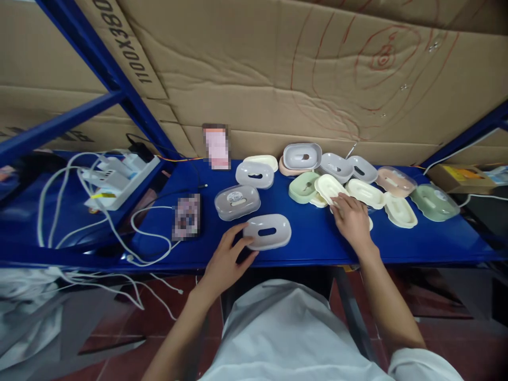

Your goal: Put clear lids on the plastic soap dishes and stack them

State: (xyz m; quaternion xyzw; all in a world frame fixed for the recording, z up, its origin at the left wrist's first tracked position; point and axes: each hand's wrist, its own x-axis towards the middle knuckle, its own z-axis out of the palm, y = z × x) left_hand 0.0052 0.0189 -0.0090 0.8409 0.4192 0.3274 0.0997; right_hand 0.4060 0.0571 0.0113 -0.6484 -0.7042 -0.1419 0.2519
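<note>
My left hand grips the left end of a grey soap dish with an oval slot, near the table's front edge. Its thumb and fingers curl around the rim. At the pile on the right, my right hand has its fingers closed at the edge of a cream soap dish piece, which lies tilted; the fingertips are partly hidden. Against that piece rests a green soap dish. Behind my left hand is a grey soap dish with a clear lid and a round label.
Several more grey, cream and pink dish pieces lie behind, with a lidded green dish at the far right. A phone leans at the back; another blurred device lies left. A power strip with white cables occupies the left side.
</note>
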